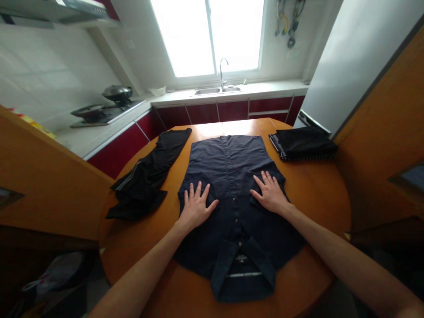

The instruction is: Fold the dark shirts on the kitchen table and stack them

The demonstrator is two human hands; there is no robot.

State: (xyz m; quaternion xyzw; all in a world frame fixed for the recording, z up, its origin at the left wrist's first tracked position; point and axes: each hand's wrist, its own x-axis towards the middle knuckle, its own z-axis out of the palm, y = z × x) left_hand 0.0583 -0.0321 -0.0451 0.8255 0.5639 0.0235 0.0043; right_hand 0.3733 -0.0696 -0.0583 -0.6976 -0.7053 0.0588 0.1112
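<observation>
A dark navy button-up shirt [228, 168] lies front side up on the wooden table [318, 194], its collar toward me and its hem toward the window. Its sleeves look folded inward over the front. My left hand [196, 206] rests flat on the shirt's left part, fingers spread. On the right part lies my right hand [270, 193], also flat with fingers apart. Both palms seem to press near the sleeve ends, which they partly cover. Neither hand grips the cloth.
Left on the table is a crumpled black garment [145, 176] with pale stripes. A stack of folded dark clothes [303, 143] sits at the far right. Beyond are a counter with a sink [217, 90], a stove with pans [117, 93], and a fridge [344, 57].
</observation>
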